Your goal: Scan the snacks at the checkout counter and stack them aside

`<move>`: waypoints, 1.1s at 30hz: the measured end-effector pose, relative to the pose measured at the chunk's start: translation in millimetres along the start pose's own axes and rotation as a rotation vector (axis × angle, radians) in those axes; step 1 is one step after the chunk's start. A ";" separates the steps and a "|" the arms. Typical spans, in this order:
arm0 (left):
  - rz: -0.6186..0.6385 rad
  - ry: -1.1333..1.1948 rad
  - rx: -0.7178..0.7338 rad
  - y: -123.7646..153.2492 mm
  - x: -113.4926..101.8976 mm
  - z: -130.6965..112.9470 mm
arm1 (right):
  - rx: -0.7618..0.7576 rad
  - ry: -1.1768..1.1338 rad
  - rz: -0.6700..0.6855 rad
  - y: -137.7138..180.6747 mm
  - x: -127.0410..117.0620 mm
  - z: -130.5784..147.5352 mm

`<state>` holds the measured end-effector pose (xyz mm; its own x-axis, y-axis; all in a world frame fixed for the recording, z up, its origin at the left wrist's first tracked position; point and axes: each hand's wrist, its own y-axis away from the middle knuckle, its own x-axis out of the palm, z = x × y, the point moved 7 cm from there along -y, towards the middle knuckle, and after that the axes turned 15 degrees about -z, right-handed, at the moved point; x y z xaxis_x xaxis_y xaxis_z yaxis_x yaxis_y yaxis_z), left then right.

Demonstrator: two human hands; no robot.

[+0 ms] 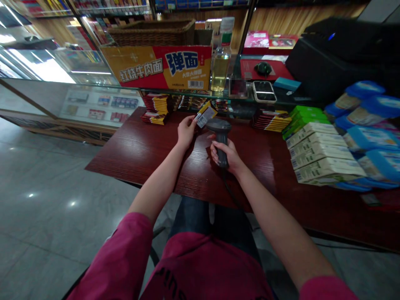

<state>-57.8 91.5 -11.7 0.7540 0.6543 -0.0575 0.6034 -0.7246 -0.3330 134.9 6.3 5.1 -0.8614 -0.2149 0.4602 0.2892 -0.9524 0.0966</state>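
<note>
My left hand (186, 132) pinches a small yellow packet (206, 114) by its lower left end, with a white barcode label facing up. My right hand (227, 154) is wrapped round the grip of a black barcode scanner (220, 127), whose head is beside the packet. A cable runs from the scanner's handle down toward the table's front edge. Beyond my left hand, a stack of red and yellow packets (155, 109) lies at the back of the table. Another stack of such packets (271, 120) is farther right.
The dark red wooden table (143, 146) ends at the left above a tiled floor. Cartons (325, 156) and blue-lidded tubs (375, 137) crowd its right side. On the glass shelf behind are a noodle box (162, 68), a bottle (221, 62) and a phone (264, 91).
</note>
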 end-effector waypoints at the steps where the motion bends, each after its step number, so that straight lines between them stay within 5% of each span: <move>1: -0.006 -0.001 0.023 -1.5 -5.4 -3.0 | -0.001 0.000 -0.006 0.6 -0.5 0.3; 4: -0.089 -0.064 0.207 -10.9 -40.5 -20.1 | 0.005 0.005 -0.019 1.2 -2.0 -0.1; 9: -0.217 -0.255 0.559 -33.4 -133.1 -40.4 | 0.012 0.020 -0.015 1.4 -3.7 -2.1; 15: -0.023 -0.393 0.635 -66.7 -203.6 -25.0 | 0.054 0.029 0.023 -3.9 15.7 -10.3; 24: 0.044 -0.740 0.569 -95.9 -215.0 7.4 | 0.074 -0.044 0.078 -29.8 83.9 -34.0; 33: 0.156 -0.935 0.626 -58.8 -187.7 -18.6 | 0.067 -0.060 0.078 -31.2 81.8 -38.4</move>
<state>-230.0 7.3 36.1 0.1615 0.6615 -0.7323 0.0860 -0.7487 -0.6573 39.3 10.1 5.9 -0.8092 -0.2730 0.5203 0.3837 -0.9161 0.1160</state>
